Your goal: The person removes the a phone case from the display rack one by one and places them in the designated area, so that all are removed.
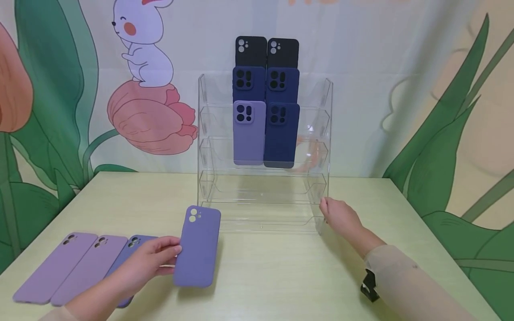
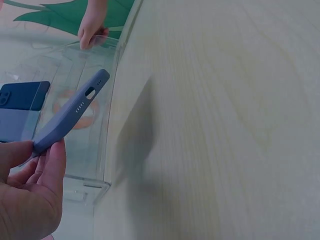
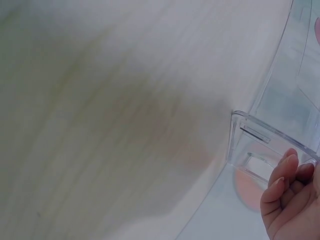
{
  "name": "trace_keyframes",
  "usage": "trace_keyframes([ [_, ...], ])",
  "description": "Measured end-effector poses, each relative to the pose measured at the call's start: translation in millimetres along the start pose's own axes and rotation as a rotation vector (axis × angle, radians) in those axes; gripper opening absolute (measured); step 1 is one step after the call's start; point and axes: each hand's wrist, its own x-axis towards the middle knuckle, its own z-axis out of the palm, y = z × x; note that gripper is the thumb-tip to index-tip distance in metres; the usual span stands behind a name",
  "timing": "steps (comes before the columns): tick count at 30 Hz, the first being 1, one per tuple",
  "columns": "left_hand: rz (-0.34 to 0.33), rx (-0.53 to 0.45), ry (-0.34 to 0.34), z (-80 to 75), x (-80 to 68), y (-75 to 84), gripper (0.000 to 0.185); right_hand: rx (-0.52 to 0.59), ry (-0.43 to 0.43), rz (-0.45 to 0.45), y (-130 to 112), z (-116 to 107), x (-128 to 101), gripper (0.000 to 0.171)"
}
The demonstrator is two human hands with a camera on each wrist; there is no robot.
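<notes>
- Case [image 1: 196, 247]: a matte blue-purple phone case with rounded corners and a twin-lens cutout, lifted tilted above the table [image 1: 281, 276], just in front of the rack [image 1: 325, 133].
- Left hand [image 1: 150, 261]: pinches the case by its long edge, thumb on top and fingers beneath; the left wrist view shows the case [image 2: 70, 112] edge-on with its port slots.
- Right hand [image 1: 339, 216]: fingers loosely curled, touching the rack's lower right corner, gripping nothing.
- Rack: clear acrylic, stepped tiers, holding black, navy and lilac cases.
- Three lilac cases [image 1: 74, 265] lie flat, side by side, at the table's left.
</notes>
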Motion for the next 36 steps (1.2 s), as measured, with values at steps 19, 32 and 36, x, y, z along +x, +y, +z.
trace_keyframes([
  [19, 0.026, 0.160, -0.038, -18.6, -12.2, -19.3, 0.039, 0.005, 0.005, -0.001, 0, 2, 0, 0.037],
  [32, -0.002, 0.703, 0.108, -13.9, -10.9, -21.1, 0.068, 0.008, 0.018, -0.001, 2, 3, -1, 0.038],
  [36, -0.025, 0.890, 0.141, -6.6, -12.1, -17.6, 0.067, 0.007, 0.021, -0.005, 2, 3, -1, 0.039],
])
